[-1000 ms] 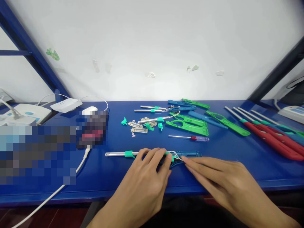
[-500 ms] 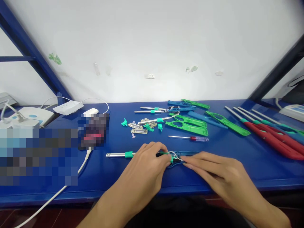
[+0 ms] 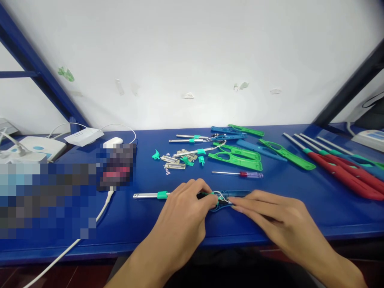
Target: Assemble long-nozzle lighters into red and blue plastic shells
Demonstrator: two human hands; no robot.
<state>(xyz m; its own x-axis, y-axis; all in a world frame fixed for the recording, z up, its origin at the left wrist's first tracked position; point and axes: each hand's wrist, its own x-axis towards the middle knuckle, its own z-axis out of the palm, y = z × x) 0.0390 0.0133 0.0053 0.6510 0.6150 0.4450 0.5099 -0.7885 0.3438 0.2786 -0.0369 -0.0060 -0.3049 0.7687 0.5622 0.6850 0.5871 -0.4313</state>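
Observation:
An opened long-reach lighter with a metal tube (image 3: 147,195) and a blue half-shell (image 3: 240,193) lies across the front of the table. My left hand (image 3: 187,208) is closed over its middle, the thumb pressing near the green trigger piece. White wires (image 3: 221,196) loop out of the shell beside that thumb. From the right, my right hand (image 3: 279,212) has its fingertips pinched together at the shell's inside, by the wire ends and a dark part. What sits between those fingertips is too small to make out.
Behind my hands lie a screwdriver (image 3: 251,175), clear fuel tanks (image 3: 174,166), green half-shells (image 3: 240,161) and loose tubes (image 3: 192,152). Red-handled lighters (image 3: 345,174) are at the right. A white cable (image 3: 103,210) runs over the front edge at the left, from a blurred phone (image 3: 117,168).
Both hands stay on the lighter almost unmoved; the left thumb has shifted very slightly over the green piece. The whole view has moved a little.

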